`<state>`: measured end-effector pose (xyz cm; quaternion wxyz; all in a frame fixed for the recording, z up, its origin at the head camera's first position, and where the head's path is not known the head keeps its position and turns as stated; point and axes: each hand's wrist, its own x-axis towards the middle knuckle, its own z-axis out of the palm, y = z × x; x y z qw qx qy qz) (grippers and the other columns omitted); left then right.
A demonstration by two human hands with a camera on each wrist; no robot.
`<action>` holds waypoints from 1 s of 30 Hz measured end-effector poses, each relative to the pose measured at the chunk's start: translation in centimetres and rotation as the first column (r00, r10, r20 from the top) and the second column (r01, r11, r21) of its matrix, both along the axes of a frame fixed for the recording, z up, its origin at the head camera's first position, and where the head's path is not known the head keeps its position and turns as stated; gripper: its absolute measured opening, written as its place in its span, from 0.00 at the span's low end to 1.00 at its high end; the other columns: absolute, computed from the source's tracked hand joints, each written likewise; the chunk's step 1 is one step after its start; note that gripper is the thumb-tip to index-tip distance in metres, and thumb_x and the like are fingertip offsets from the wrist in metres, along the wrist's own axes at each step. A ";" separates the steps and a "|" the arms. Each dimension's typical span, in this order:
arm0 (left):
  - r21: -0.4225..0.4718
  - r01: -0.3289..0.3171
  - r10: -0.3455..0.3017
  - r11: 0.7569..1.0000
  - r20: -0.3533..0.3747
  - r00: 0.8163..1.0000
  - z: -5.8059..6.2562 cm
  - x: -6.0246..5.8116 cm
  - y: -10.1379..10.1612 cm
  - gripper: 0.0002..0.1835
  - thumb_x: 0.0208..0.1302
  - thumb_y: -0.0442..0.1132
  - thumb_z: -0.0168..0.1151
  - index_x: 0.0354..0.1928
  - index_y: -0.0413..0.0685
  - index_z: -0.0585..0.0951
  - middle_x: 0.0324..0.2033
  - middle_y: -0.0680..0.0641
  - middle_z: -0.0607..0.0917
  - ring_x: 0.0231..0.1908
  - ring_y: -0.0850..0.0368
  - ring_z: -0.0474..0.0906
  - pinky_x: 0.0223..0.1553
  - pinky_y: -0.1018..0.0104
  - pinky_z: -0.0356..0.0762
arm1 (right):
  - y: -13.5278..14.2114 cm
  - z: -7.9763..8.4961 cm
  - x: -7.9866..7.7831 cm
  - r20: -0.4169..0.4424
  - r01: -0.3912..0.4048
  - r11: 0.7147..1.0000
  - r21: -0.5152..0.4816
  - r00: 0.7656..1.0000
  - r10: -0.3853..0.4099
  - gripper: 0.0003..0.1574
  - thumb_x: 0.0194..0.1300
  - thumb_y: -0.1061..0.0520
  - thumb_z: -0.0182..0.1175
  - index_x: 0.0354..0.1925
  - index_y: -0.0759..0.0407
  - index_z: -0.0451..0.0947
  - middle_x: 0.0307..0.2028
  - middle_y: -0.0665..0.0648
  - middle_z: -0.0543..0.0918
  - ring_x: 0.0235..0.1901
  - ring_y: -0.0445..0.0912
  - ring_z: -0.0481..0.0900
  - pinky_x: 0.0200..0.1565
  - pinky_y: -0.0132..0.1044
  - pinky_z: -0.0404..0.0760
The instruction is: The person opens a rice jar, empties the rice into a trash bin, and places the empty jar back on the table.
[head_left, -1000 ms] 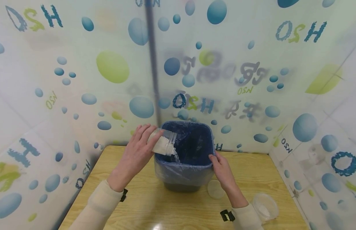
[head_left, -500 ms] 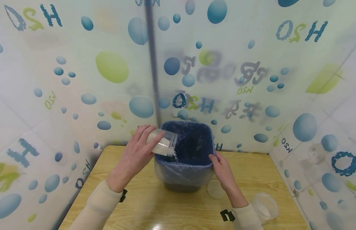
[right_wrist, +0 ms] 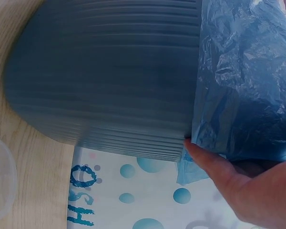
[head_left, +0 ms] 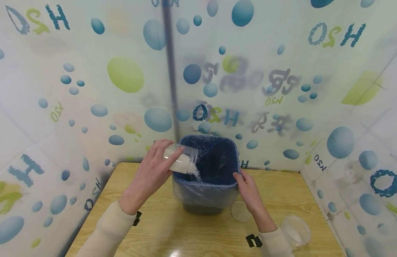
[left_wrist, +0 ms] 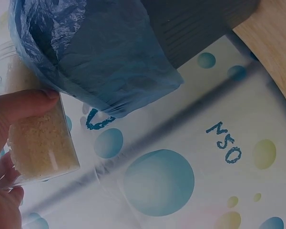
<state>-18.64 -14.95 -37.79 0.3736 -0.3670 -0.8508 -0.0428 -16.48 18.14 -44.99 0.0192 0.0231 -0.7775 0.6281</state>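
Note:
My left hand point(head_left: 150, 175) holds a clear plastic jar point(head_left: 179, 160) on its side, mouth tipped downward over the left rim of a trash bin point(head_left: 203, 210). White grains, rice by their look, spill from the mouth into the bin. A blue plastic bag point(head_left: 206, 194) lines the bin and folds down over its outside. In the left wrist view the jar point(left_wrist: 43, 143) is largely full of grains, thumb across its side. On the opposite side, my right hand point(head_left: 249, 192) grips the bin's rim through the bag, thumb outside; its other fingers are mostly hidden.
Bin and hands are over a wooden table point(head_left: 159, 228). Close to the right wrist lies a round translucent lid point(head_left: 240, 211). Further right stands a clear plastic tub point(head_left: 296, 231) with something white inside. A printed curtain point(head_left: 198, 89) hangs close behind the bin.
The stream of grains, thin half a second ago, is fuller now. The jar shifts only slightly in my left hand. My right hand and the bin stay in place.

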 end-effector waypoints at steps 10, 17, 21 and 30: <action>-0.005 0.001 -0.001 1.000 0.003 1.000 0.1 0.0 0.0 0.48 0.42 0.31 0.85 0.70 0.49 0.74 0.63 0.32 0.71 0.65 0.33 0.67 0.66 0.44 0.70 | 0.0 0.0 0.0 -0.001 0.010 1.000 0.008 1.000 -0.010 0.31 0.82 0.54 0.46 0.74 0.68 0.66 0.71 0.67 0.71 0.72 0.60 0.66 0.72 0.58 0.62; -0.018 -0.007 0.007 1.000 0.003 1.000 0.1 -0.1 0.1 0.48 0.42 0.33 0.86 0.70 0.49 0.74 0.63 0.32 0.72 0.65 0.34 0.67 0.66 0.45 0.70 | 0.1 0.0 -0.1 0.003 0.004 1.000 0.021 1.000 -0.004 0.31 0.82 0.53 0.45 0.74 0.69 0.66 0.72 0.67 0.70 0.73 0.60 0.65 0.72 0.59 0.61; -0.027 -0.013 0.013 1.000 -0.011 1.000 0.0 -0.1 0.1 0.49 0.41 0.34 0.87 0.70 0.49 0.74 0.63 0.32 0.72 0.64 0.34 0.67 0.65 0.45 0.71 | 0.1 0.0 -0.1 0.006 0.001 1.000 0.021 1.000 -0.001 0.31 0.82 0.53 0.46 0.74 0.68 0.65 0.72 0.67 0.70 0.73 0.60 0.66 0.72 0.58 0.62; -0.050 -0.011 0.011 0.999 -0.012 1.000 0.1 0.0 0.2 0.52 0.39 0.36 0.88 0.71 0.49 0.73 0.63 0.33 0.73 0.65 0.35 0.67 0.67 0.45 0.69 | 0.1 0.0 0.0 0.008 -0.008 1.000 0.009 1.000 0.008 0.31 0.82 0.53 0.45 0.75 0.67 0.65 0.72 0.67 0.70 0.73 0.60 0.66 0.72 0.59 0.61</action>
